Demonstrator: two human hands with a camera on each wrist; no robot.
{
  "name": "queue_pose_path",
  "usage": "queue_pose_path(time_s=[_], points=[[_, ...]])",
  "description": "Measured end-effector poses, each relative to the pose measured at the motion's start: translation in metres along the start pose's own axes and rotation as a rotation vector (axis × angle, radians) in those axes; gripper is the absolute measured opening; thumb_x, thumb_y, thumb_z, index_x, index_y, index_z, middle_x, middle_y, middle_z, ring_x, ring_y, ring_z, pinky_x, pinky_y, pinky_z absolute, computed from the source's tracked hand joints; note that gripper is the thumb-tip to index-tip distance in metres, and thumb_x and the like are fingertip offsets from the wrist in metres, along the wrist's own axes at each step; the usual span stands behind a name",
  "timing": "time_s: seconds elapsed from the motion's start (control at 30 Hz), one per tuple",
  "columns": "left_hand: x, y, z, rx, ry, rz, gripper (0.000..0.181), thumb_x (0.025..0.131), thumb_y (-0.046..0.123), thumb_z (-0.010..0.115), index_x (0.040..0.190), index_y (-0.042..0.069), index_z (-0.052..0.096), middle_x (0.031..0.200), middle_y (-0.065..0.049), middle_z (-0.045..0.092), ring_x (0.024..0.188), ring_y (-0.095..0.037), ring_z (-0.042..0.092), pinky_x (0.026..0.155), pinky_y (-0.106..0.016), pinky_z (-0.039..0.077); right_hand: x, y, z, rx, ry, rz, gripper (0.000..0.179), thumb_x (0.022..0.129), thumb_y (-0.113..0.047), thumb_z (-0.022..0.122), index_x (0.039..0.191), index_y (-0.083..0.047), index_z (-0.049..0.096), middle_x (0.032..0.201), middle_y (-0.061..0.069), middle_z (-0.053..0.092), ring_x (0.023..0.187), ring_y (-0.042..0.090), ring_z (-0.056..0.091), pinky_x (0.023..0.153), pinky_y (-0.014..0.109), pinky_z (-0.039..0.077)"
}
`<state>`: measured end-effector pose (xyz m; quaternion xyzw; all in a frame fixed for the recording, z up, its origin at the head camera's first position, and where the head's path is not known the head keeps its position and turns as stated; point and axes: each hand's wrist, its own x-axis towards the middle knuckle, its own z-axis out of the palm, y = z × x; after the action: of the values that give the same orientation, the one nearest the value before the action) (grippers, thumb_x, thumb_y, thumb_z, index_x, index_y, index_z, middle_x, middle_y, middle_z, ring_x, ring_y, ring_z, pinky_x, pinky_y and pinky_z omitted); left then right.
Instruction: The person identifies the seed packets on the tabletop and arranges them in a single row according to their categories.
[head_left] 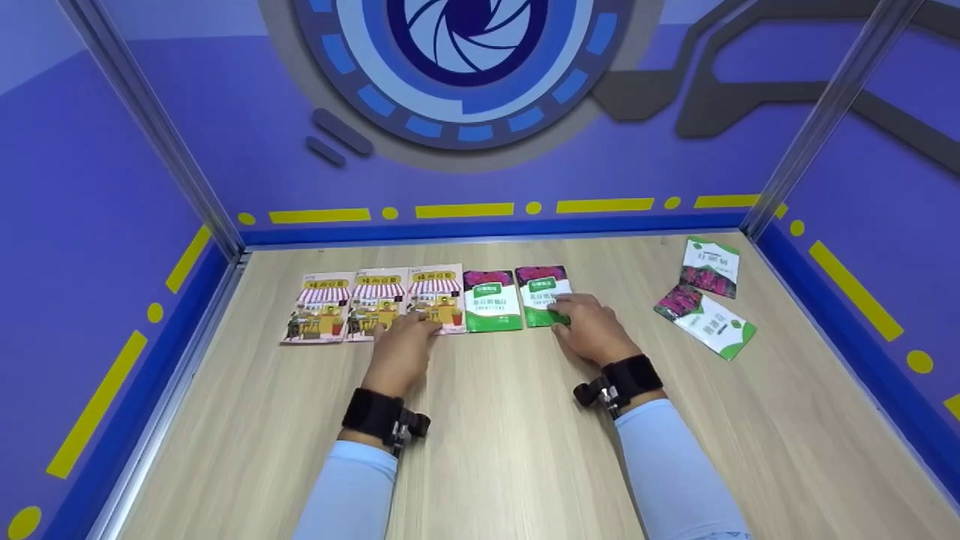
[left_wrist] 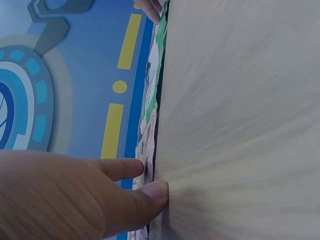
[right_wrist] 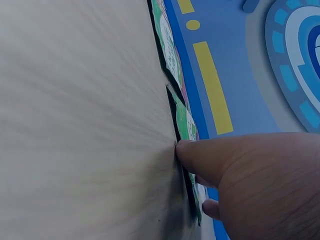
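On a pale wooden table [head_left: 495, 435], a person seems to be squaring up a row of three pink packets [head_left: 319, 309] and two green packets [head_left: 492, 301]; next, probably, comes reaching for the two loose packets [head_left: 705, 324] lying askew at far right. The left hand [head_left: 401, 351], thumb and forefinger parted, rests relaxed at the third pink packet's lower edge. The right hand [head_left: 596, 330], fingers loosely bent, touches the end green packet [head_left: 541, 291] without an evident grip.

Row's rightmost packet [head_left: 538, 294] — partly hidden by right fingers [head_left: 577, 300].
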<state>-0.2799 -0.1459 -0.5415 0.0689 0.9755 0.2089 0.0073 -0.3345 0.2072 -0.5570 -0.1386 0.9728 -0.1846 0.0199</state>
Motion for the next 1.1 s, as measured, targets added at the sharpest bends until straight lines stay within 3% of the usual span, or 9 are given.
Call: queue_pose_path(time_s=[0.4, 0.63, 1.1], points=[[-0.0001, 0.0016, -0.0008, -0.003, -0.014, -0.014, 0.051, 0.107, -0.005, 0.062, 0.15, 0.018, 0.075, 0.167, -0.017, 0.062, 0.159, -0.042, 0.053, 0.136, -0.079, 0.023, -0.0005, -0.0031, 0.0002, -0.005, -0.018, -0.016, 0.048, 0.112, -0.028, 0.072, 0.159, -0.018, 0.068, 0.174, 0.013, 0.055, 0.166, 0.04, 0.045, 0.128, 0.08, 0.037], [0.0022, 0.0002, 0.0008, 0.001, -0.006, -0.011, 0.037, 0.115, 0.011, 0.061, 0.148, 0.018, 0.077, 0.164, -0.016, 0.065, 0.158, -0.041, 0.055, 0.134, -0.08, 0.025, -0.0001, -0.0022, 0.0017, -0.003, -0.003, -0.034, 0.046, 0.111, -0.026, 0.073, 0.157, -0.019, 0.07, 0.172, 0.011, 0.058, 0.165, 0.039, 0.045, 0.126, 0.079, 0.04], [0.0019, 0.0004, 0.0016, 0.004, 0.001, -0.002, 0.036, 0.116, 0.013, 0.06, 0.147, 0.018, 0.077, 0.162, -0.016, 0.066, 0.157, -0.04, 0.056, 0.133, -0.081, 0.026, -0.0013, -0.0034, -0.0017, 0.002, -0.019, -0.036, 0.047, 0.11, -0.028, 0.074, 0.156, -0.018, 0.071, 0.172, 0.012, 0.058, 0.165, 0.039, 0.046, 0.128, 0.077, 0.04]])
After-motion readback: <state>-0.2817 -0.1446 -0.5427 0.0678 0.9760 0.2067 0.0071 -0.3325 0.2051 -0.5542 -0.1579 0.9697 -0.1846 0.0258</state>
